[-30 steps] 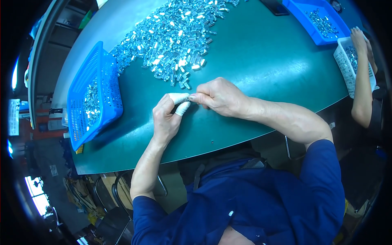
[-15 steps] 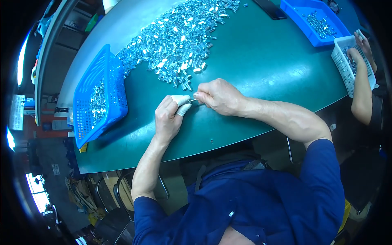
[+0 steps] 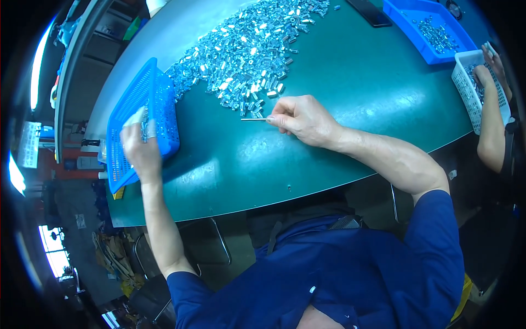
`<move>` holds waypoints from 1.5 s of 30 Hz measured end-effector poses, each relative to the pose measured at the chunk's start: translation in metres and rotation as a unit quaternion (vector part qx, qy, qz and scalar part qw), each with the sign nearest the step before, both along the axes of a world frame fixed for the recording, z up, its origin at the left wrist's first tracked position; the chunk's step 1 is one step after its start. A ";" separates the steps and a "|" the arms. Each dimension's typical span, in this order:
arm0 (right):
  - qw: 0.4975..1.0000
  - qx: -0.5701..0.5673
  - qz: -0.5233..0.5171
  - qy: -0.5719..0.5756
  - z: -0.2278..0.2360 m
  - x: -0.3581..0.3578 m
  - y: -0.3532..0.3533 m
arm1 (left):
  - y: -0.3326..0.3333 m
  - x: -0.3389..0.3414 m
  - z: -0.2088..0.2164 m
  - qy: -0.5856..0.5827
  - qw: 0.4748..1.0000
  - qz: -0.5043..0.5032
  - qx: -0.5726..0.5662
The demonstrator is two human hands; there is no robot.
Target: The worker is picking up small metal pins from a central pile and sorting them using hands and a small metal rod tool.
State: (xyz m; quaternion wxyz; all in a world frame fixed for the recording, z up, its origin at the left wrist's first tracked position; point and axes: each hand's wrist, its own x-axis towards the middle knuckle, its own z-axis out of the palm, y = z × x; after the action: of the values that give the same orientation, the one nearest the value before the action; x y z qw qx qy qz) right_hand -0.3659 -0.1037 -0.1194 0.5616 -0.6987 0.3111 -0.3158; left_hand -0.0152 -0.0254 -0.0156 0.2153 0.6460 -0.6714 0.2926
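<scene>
At left, a blurred left hand [image 3: 141, 149] with white-covered fingers hangs over a blue perforated plastic basket [image 3: 166, 118], fingers seemingly parted, any hold impossible to tell; apparently a basket visit, its withdrawal calling for clearance of the rim. Far centre, small silvery metal pieces [image 3: 246, 52] lie heaped; just nearer, a thin straight metal rod [image 3: 253, 119] juts left from the right hand's [image 3: 307, 120] closed pinch.

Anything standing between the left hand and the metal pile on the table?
Yes: the blue basket's right wall. The left hand, blurred, is over or inside the basket; the metal pile lies beyond that wall.
</scene>
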 end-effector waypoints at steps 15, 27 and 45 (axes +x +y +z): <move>0.999 -0.032 -0.017 0.015 0.000 -0.001 0.000 | -0.027 -0.064 -0.088 0.110 0.973 -0.103 0.174; 0.994 -0.097 -0.039 0.041 -0.002 0.005 0.004 | -0.002 -0.108 -0.086 0.303 0.905 -0.213 0.209; 0.966 -0.243 -0.044 0.070 -0.012 0.016 0.011 | 0.003 -0.139 -0.101 0.277 0.898 -0.283 0.194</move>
State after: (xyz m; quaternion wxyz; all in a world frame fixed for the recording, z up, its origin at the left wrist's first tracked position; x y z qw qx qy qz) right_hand -0.3498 -0.0931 -0.1311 0.3372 -0.8202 0.2937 -0.3568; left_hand -0.1545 -0.0222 -0.1171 0.3371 0.5128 -0.7823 -0.1072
